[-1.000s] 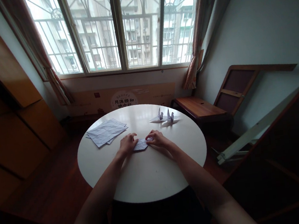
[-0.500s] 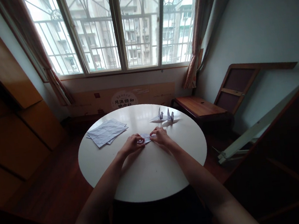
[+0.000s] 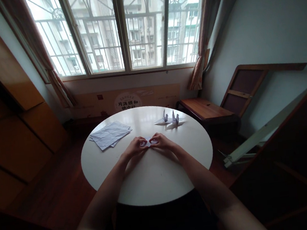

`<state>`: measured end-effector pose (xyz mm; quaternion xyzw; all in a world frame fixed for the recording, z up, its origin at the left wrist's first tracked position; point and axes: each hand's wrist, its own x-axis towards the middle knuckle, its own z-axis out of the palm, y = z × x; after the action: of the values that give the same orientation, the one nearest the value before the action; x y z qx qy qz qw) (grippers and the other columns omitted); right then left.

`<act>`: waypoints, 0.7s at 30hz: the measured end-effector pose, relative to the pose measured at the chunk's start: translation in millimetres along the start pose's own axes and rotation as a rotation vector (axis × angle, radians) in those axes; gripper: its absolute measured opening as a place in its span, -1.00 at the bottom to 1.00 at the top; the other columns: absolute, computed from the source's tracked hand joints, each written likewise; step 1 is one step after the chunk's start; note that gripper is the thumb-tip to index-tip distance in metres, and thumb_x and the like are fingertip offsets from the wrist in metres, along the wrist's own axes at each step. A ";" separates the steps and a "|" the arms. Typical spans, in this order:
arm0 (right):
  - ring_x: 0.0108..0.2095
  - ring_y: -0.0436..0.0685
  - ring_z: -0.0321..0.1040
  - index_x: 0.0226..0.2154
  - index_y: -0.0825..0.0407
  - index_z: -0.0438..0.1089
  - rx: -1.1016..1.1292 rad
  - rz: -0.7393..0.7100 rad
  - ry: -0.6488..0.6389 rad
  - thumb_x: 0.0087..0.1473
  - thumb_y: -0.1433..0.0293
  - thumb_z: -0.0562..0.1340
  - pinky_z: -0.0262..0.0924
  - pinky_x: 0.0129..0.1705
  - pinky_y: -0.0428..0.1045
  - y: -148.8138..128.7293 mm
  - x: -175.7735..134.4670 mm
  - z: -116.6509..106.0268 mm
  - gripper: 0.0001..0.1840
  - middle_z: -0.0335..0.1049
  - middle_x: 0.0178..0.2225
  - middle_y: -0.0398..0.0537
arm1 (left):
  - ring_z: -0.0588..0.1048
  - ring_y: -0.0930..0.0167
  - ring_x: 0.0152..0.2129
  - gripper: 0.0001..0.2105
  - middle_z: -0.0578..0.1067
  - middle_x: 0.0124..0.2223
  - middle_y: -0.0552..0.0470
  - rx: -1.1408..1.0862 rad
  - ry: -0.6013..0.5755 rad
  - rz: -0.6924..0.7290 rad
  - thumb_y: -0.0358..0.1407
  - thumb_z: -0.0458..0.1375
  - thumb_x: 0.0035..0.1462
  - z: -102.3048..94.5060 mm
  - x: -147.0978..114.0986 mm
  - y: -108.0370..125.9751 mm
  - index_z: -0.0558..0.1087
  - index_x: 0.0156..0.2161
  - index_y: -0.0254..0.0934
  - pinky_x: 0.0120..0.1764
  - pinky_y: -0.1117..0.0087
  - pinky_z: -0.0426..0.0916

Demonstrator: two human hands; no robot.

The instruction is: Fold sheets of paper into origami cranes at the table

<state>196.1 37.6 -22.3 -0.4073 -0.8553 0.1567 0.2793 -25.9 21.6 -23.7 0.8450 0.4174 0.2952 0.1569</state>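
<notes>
Between my two hands is a small folded piece of pale paper (image 3: 148, 142), low over the middle of the round white table (image 3: 156, 182). My left hand (image 3: 135, 146) pinches its left side with thumb and forefinger. On the right side, my right hand (image 3: 160, 141) is closed on it in the same way, with the fingertips of both hands close together. The fingers cover much of the paper, so its exact folded shape is hidden. Two folded paper cranes (image 3: 165, 118) stand side by side beyond my right hand.
A few creased sheets of paper (image 3: 110, 135) lie overlapping at the table's left. Behind the table, a printed cardboard panel (image 3: 153, 94) leans under the window. A low wooden bench (image 3: 207, 108) stands at the right, past the table's edge.
My right hand has moved slightly left along the folded paper, closer to my left hand, and less of the paper shows between them. The cranes and sheets have stayed put.
</notes>
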 end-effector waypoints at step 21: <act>-0.27 0.08 0.40 -0.31 -0.05 0.60 0.078 -0.061 -0.024 -0.05 0.32 0.38 0.26 -0.14 -0.03 -4.2 -0.2 0.3 -0.83 0.44 -0.25 -0.01 | 0.53 0.33 -0.25 -0.86 0.58 -0.15 -0.05 -0.048 -0.014 0.006 -0.21 0.29 0.00 -5.9 2.0 7.0 0.62 -0.33 -0.19 -0.13 0.37 0.38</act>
<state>193.5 34.9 -20.6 -0.3678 -0.8639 0.1863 0.2893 -24.4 19.1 -14.8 0.8443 0.4064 0.2996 0.1793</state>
